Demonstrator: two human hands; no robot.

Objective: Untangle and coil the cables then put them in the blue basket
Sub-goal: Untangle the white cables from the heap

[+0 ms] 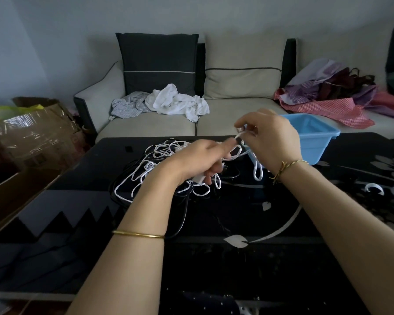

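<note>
A box [32, 133] sits at 9 o'clock. The cables [143, 171], white and black, lie in a messy pile on the table [214, 258], at 11 o'clock. The left hand [198, 160] is curled over the pile and holds a white plug [199, 178]. The right hand [273, 142] pinches a loop of the cables with bent fingers. The basket [319, 142] stands on the table just behind that hand, at 2 o'clock

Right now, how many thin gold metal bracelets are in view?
2: one plain gold bangle on the left forearm, one knotted gold bracelet at the right wrist; none appear hidden.
</note>
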